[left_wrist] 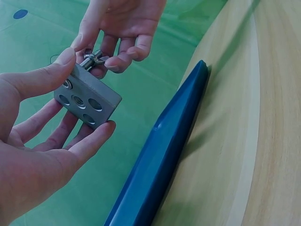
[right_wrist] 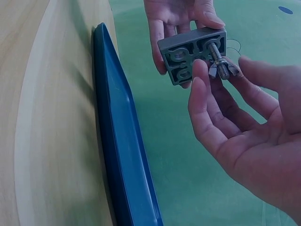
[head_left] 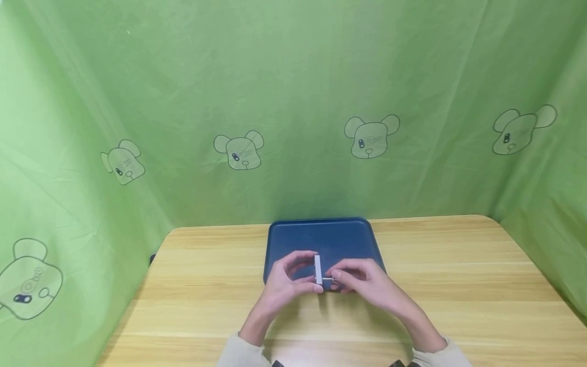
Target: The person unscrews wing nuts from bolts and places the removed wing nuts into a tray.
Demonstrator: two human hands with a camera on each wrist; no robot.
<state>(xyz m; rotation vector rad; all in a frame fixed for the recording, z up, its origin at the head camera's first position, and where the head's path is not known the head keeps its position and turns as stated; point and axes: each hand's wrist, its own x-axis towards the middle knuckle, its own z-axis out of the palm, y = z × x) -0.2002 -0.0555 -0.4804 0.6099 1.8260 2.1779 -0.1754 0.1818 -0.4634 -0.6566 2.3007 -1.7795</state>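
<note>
My left hand point(head_left: 285, 281) grips a grey metal block point(left_wrist: 104, 90) by its edges, thumb on one side and fingertips on the other. The block has several round holes on one face and a ribbed, hollowed back point(right_wrist: 192, 42). Out of that back sticks a threaded bolt point(right_wrist: 215, 51), with a wing nut point(right_wrist: 233, 68) near its free end. The thumb and fingers of my right hand point(head_left: 370, 283) pinch around the wing nut. In the head view the block stands on edge between both hands, its bolt pointing right.
Behind and below the hands, a blue tray point(head_left: 321, 235) lies on the wood-patterned table point(head_left: 458, 270). Green curtains point(head_left: 302, 76) with bear-head prints surround the table at the back and sides. A small dark object point(head_left: 153, 258) shows at the table's left edge.
</note>
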